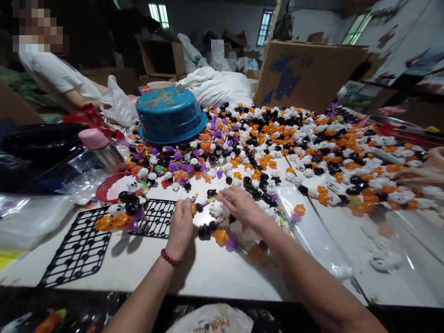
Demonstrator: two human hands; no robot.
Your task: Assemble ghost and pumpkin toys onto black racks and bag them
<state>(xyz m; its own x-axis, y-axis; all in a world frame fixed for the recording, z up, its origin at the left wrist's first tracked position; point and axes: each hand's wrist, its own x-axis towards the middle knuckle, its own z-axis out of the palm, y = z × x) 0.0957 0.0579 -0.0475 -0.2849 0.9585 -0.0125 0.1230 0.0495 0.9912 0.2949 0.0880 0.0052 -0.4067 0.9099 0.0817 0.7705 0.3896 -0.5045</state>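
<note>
- Could knock the loose orange pumpkin piece (221,237) on the white tabletop (204,273) by sweeping the right forearm too low
- Holds an orange pumpkin-shaped piece (193,210) in the left hand (182,222), fingers curled together (thumb contact too small to judge)
- Pinches the slim multicoloured tube (210,201) between thumb and fingertips of the right hand (239,203), just above the tabletop, between both hands; might slip or bend from uneven pressure or a skewed pull
- Could snag on the black plastic grid (157,217) by drifting left
- Might lose a dropped part among the heaped ghosts and pumpkins (277,134), beside the upturned blue basket (169,113), from matching colours
</note>
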